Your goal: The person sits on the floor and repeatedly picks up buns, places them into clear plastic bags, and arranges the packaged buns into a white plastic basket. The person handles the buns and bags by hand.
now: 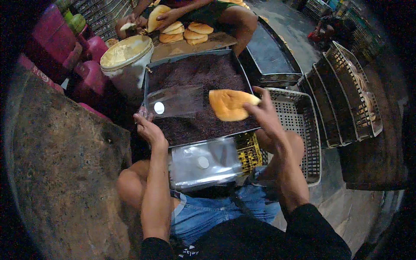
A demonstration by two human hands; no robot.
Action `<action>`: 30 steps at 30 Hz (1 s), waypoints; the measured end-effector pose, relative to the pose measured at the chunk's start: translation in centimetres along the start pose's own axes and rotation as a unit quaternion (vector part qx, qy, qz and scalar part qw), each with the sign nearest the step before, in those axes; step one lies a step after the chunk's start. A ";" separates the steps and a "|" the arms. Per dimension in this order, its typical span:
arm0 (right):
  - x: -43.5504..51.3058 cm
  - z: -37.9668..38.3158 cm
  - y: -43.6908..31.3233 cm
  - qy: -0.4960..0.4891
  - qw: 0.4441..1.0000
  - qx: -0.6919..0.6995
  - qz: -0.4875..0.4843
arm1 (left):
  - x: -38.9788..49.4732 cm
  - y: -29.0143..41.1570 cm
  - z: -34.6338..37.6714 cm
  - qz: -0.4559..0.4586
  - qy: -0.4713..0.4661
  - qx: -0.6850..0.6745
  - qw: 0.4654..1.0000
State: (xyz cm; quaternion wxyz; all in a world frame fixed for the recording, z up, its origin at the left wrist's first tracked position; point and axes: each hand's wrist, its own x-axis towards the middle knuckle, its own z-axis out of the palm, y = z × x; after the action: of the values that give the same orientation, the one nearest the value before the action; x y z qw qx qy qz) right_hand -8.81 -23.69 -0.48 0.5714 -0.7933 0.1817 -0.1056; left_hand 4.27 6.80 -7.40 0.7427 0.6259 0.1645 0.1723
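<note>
My left hand (150, 129) pinches the gathered end of a clear plastic bag (182, 100) at the left edge of a metal tray (242, 70). The bag bears a round white spot and lies over dark brown granules (191, 71) that fill the tray. My right hand (265, 109) grips a golden bread bun (227, 105) by its right end, above the granules and right of the bag. A stack of clear plastic bags (190, 162) lies in front of the tray, close to my lap.
Across the tray, a person handles bread behind stacked buns (199, 29) on a board. A bucket of pale cream (128, 61) stands at left. Plastic crates (315, 130) and dark trays (268, 48) lie to the right, a worn wooden surface (71, 162) to the left.
</note>
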 end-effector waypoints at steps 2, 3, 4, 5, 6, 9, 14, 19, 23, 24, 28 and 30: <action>-1.9 -2.4 -2.2 -0.008 0.992 0.121 0.043 | -2.1 1.2 0.5 0.003 -0.024 0.035 0.999; -2.7 -2.2 -4.0 -0.008 0.979 0.200 0.044 | -3.2 1.8 0.8 0.008 -0.071 -0.006 0.997; -2.2 -2.0 -3.7 -0.018 0.978 0.202 0.049 | -4.6 2.0 1.6 0.009 -0.121 -0.049 0.991; -1.8 -1.8 -3.3 -0.027 0.977 0.205 0.055 | -6.0 2.0 2.3 0.009 -0.169 -0.092 0.981; -1.2 -1.0 -2.8 -0.043 0.974 0.213 0.062 | -6.7 1.7 2.2 0.028 -0.206 -0.096 0.973; -1.2 1.5 -2.9 -0.049 0.985 0.165 0.016 | -10.0 2.1 3.3 -0.052 -0.234 -0.161 0.957; -4.8 3.9 -3.8 0.080 0.976 -0.032 -0.198 | -12.3 1.3 4.2 -0.133 -0.263 -0.192 0.936; -4.5 2.8 -4.6 0.122 0.852 -0.299 -0.413 | -10.3 0.3 4.5 -0.324 -0.280 -0.339 0.838; -4.1 -2.4 -5.0 0.058 0.826 -0.442 -0.346 | -12.8 -1.3 11.5 -0.188 -0.303 -0.120 0.927; -2.5 -3.5 -2.9 0.039 0.805 -0.503 -0.312 | -13.7 -0.9 13.9 -0.192 -0.331 -0.095 0.919; 3.5 -11.6 10.6 0.070 0.940 -0.335 -0.002 | -16.8 -1.1 17.5 -0.084 -0.513 0.182 0.835; 4.6 -13.6 17.8 0.109 0.928 -0.312 0.173 | -15.0 -0.6 14.8 -0.070 -0.652 0.403 0.638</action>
State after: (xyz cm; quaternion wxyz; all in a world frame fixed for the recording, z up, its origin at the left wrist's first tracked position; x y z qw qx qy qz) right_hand -12.74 -42.38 -13.10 0.2811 -0.8714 0.4010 -0.0290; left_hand -2.16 -13.14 -5.19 0.3413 0.7995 -0.2662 -0.4164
